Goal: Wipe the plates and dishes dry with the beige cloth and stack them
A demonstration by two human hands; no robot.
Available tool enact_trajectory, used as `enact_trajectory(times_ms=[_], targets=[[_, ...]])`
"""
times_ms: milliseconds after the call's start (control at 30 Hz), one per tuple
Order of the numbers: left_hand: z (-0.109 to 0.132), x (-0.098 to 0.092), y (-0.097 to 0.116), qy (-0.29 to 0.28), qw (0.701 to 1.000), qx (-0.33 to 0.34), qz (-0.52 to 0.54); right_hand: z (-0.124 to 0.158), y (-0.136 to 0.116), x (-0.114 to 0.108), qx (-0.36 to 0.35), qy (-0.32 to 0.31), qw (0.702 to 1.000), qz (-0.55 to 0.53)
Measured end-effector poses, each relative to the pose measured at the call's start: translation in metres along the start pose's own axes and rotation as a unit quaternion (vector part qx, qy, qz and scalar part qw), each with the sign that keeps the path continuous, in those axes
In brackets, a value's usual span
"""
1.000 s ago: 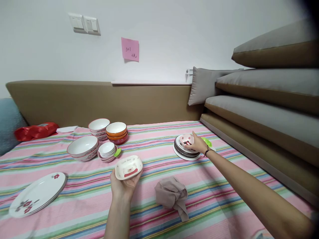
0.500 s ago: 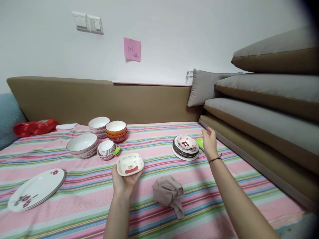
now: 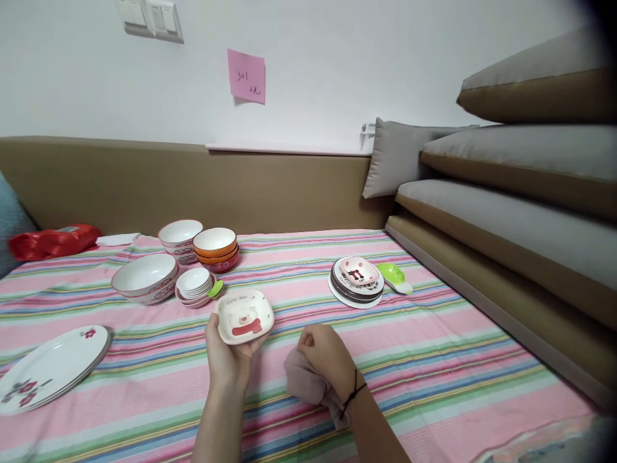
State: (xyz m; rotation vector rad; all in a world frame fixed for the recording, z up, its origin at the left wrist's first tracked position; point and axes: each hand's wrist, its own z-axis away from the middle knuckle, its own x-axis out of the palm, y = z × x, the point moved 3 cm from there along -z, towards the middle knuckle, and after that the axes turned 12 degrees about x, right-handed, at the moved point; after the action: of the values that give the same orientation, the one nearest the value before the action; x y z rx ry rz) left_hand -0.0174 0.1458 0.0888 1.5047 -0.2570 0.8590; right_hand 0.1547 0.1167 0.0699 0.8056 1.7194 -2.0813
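The left hand cradles a shallow dish from beneath, thumb against its left edge, lifted above the striped cloth and tilted so its inside shows. The dish is cream-white and glossy, a square with rounded corners, printed with lettering along the far side, a bear's face in the middle and a broad red scarf below it; small marks dot the rim. The right hand, with a dark cord at the wrist, lies over a crumpled mauve-grey rag, its fingers curled in; whether they pinch the fabric I cannot tell. Just beyond the dish, to the left, sit small white bowls. Farther right, a pink-spotted dish rests on stacked plates.
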Motion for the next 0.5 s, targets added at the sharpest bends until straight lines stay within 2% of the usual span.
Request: enact_trajectory(times_ms=[67,167,267,367,433,500], targets=[[0.003,0.002,-0.003,0.008,1.000,-0.013,-0.012,-0.007,-0.001,-0.011,-0.016,-0.002,1.000,-0.023],[0.009,0.007,-0.011,0.026,0.999,-0.033,-0.020,-0.019,0.006,-0.026,-0.022,0.054,0.995,-0.075],[0.017,0.013,-0.022,0.022,0.997,-0.069,-0.014,-0.030,0.024,-0.033,0.010,0.122,0.985,-0.124],[0.024,0.018,-0.034,0.015,0.994,-0.107,0.006,-0.034,0.040,-0.039,0.042,0.152,0.977,-0.142],[0.024,0.020,-0.039,0.025,0.993,-0.115,0.014,-0.033,0.044,-0.044,0.046,0.147,0.975,-0.157],[0.022,0.020,-0.041,0.043,0.993,-0.106,0.010,-0.030,0.043,-0.045,0.043,0.095,0.982,-0.158]])
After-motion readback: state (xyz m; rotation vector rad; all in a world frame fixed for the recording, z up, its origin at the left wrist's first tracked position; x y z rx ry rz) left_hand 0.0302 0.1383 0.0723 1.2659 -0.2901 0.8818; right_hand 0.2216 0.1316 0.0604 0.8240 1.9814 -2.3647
